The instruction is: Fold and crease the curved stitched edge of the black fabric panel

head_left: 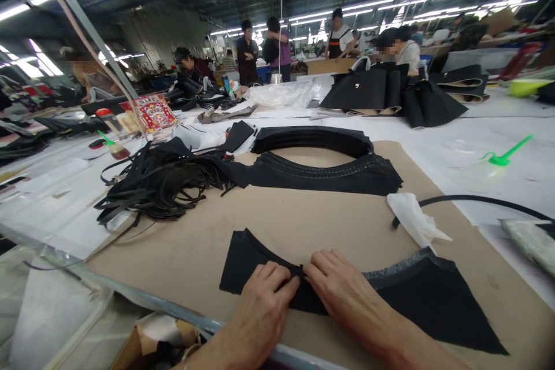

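Observation:
A curved black fabric panel lies on the brown board in front of me, its concave edge facing away. My left hand and my right hand meet near the middle of that edge, fingers bent and pinching it. Left of my hands the edge looks folded over; to their right a greyish, shiny strip runs along it. Farther back is a similar black panel with a ribbed curved edge. Behind it sits a stack of curved black pieces. My fingertips hide the part of the edge between them.
A heap of thin black strips spreads at the left. White crumpled paper and a black cord lie at the right, near a green-tipped bottle. The brown cardboard reaches the table's front edge. People work farther back.

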Action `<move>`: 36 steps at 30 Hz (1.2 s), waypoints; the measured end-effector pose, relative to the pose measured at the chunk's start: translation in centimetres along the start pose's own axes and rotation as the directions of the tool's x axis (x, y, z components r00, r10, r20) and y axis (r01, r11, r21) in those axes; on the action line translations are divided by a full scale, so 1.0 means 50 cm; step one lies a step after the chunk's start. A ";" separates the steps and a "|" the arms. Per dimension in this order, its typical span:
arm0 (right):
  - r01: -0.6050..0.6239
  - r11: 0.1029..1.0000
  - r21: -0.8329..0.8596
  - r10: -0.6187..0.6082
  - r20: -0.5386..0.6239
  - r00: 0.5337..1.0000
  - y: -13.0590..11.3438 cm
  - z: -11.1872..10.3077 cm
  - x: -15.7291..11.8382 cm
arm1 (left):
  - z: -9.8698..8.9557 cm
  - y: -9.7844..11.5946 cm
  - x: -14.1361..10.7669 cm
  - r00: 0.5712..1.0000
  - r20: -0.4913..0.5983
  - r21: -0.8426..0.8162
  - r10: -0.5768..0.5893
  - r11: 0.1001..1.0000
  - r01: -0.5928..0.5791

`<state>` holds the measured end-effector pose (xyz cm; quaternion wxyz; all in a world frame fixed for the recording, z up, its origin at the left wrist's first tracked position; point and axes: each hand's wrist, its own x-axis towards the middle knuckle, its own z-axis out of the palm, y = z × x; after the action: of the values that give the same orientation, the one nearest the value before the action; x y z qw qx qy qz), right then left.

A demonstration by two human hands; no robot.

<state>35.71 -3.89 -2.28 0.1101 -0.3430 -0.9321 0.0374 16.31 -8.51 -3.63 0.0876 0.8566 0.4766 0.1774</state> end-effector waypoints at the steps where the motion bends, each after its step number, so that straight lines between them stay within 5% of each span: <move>1: 0.018 0.999 -0.048 -0.019 -0.005 1.000 -0.002 0.006 0.004 | 0.001 0.001 -0.004 1.000 0.016 0.009 0.002 1.000 -0.003; 10: 0.173 0.935 -0.310 -0.157 0.077 0.985 -0.014 0.010 0.026 | -0.006 -0.012 -0.007 0.994 0.106 0.000 0.018 1.000 -0.018; 19: 0.207 0.890 -0.407 -0.252 -0.060 0.966 -0.024 0.025 0.028 | -0.012 -0.014 -0.017 0.996 0.066 0.016 0.054 0.998 -0.056; 36: 0.204 0.924 -0.324 -0.266 -0.164 0.950 -0.022 0.048 0.015 | -0.014 -0.024 -0.022 0.994 -0.005 0.042 0.113 0.993 -0.113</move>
<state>33.89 -4.24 -4.29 0.1551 -0.2430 -0.9449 -0.1548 14.56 -8.83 -3.60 0.0576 0.8832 0.4312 0.1751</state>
